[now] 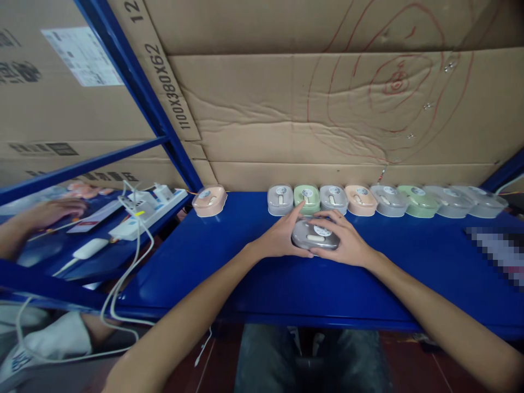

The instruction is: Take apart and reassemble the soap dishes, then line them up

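Both hands meet on a grey case (315,235) lying on the blue tabletop (229,267), a little past centre toward 12 o'clock. The left hand (280,236) grips its 9 o'clock side, forefinger stretched over the top edge; the right hand (346,240) wraps its 3 o'clock side, fingers curled across the lid. Just beyond, at 12 o'clock, a row of cases (385,200) in grey, green and peach lines the cardboard wall (311,109). A single peach case (209,200) sits at 11 o'clock, a white power strip (143,212) at 10 o'clock.
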Tool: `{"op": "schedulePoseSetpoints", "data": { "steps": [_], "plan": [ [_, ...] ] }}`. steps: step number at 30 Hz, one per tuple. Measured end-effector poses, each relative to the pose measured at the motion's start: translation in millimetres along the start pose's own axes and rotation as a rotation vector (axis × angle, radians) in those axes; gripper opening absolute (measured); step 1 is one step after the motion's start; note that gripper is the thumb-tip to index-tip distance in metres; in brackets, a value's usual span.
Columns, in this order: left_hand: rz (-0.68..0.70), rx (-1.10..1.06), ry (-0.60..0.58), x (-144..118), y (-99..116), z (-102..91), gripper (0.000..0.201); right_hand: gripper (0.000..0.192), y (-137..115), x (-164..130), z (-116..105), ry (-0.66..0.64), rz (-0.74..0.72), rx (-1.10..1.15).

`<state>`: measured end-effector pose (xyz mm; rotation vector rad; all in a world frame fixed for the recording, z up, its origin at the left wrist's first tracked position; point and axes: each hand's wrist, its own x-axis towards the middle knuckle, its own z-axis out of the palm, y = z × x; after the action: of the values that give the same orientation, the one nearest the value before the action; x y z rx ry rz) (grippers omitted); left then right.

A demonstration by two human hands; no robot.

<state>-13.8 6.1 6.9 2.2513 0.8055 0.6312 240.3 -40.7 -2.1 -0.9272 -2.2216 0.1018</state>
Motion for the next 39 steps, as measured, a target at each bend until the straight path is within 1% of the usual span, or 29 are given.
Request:
{"op": "schedulePoseSetpoints", "data": {
  "steps": [4, 11, 18, 21, 27, 32, 39],
  "plan": [
    [0.002, 0.015, 0.007, 0.4, -3.7, 1.2, 0.147, 0.062, 1.1, -0.2, 1.6, -0.009, -0.006, -0.008],
    [0.034, 0.047, 0.004, 0.3, -4.1, 0.9, 0.136, 0.063, 3.9, -0.9, 4.0, -0.001, -0.018, -0.01],
    [0.11, 0.095, -0.012, 2.7, -9.0, 0.3, 0.115, 0.061, 3.0, 0.1, 4.9, 0.011, -0.038, -0.009],
    [0.116, 0.11, -0.032, 2.5, -6.8, -1.5, 0.109, 0.06, 1.8, 1.0, 4.4, 0.0, -0.034, 0.002],
    [0.128, 0.119, -0.062, -0.2, -1.9, -4.9, 0.106, 0.061, 3.4, 0.8, 4.7, -0.004, -0.03, 0.01],
    [0.144, 0.122, -0.053, -0.5, -0.4, -6.4, 0.1, 0.065, 4.2, -0.2, 4.3, -0.022, -0.036, 0.008],
    [0.137, 0.096, -0.055, 1.4, 6.5, -9.6, 0.093, 0.053, -1.2, 0.6, 0.0, -0.039, -0.017, 0.045]
  ]
}}
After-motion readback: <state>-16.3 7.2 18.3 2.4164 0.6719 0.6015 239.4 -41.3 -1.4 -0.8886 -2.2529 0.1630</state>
